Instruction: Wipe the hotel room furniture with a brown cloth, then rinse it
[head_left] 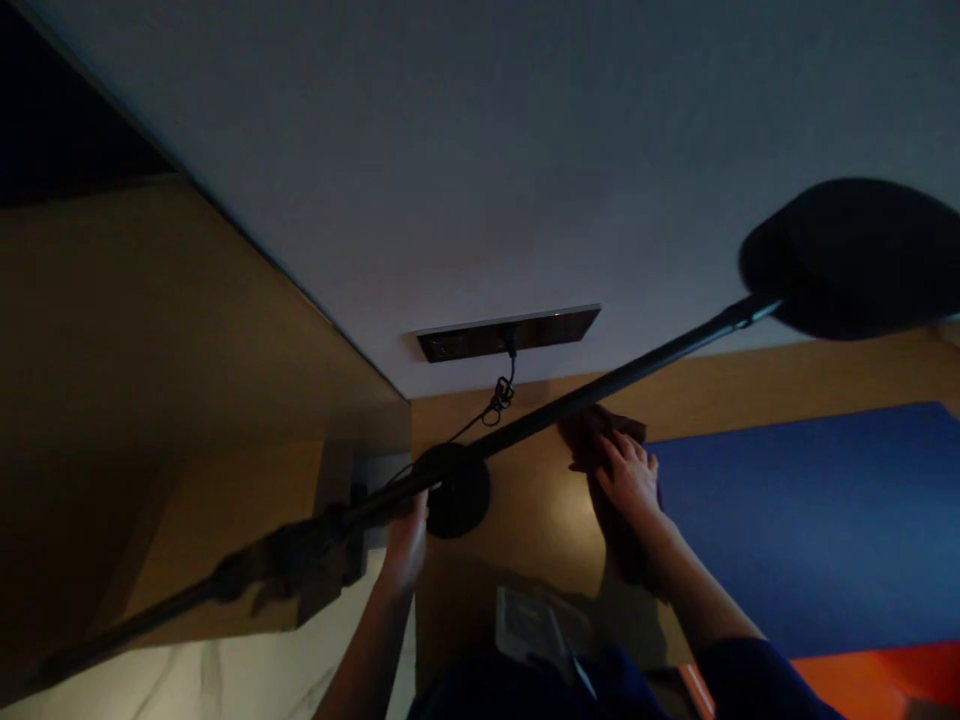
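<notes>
A black desk lamp [561, 410] stretches diagonally across the view, its dark oval head [855, 260] at the upper right. Its round base [461, 505] rests at the desk's left side. My left hand [407, 540] is closed at the left edge of this base; the lamp's arm hides most of its fingers. Over on the right, my right hand [630, 478] presses on a dark red cloth [600, 425] lying on the wooden desk, its fingers bent over the fabric. Part of the cloth trails under my wrist.
A thin black cable [499, 400] runs from a wall socket panel [551, 330] to the lamp base. A blue mat [810, 520] covers the desk's right side. Near my body lies a clear plastic item [529, 625]. A wooden panel [225, 330] stands on the left.
</notes>
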